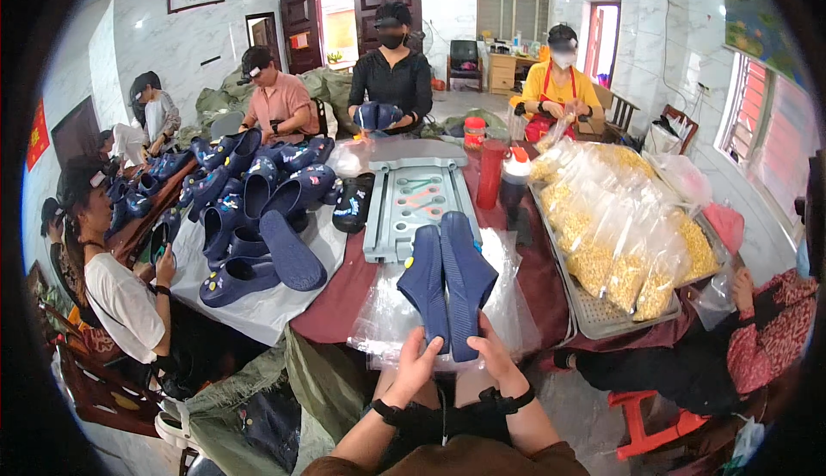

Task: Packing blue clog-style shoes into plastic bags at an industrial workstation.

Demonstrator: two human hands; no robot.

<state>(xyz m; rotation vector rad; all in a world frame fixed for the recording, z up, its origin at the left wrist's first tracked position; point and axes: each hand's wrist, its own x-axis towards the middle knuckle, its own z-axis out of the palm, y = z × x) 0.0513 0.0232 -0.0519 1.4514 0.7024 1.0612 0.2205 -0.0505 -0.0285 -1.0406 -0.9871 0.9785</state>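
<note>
Side by side over the table's near edge, two navy clogs stand toe-up in front of me. My left hand [418,361] grips the left clog [422,282] by its heel end, thumb on top. The right clog [465,300], its ridged sole toward me, is held at the heel by my right hand [497,357]. Clear plastic bags [383,317] lie flat beneath the pair. Just beyond is a grey plastic board [411,188] with holes and coloured marks. A heap of navy clogs [258,192] with small charms fills the left of the table.
A black clog [351,209] lies left of the board. To the right are a red canister [490,175], a dark bottle [514,185] and a metal tray [594,321] of bagged yellow pieces. Several people sit or stand around. Green sacking [249,416] hangs at lower left.
</note>
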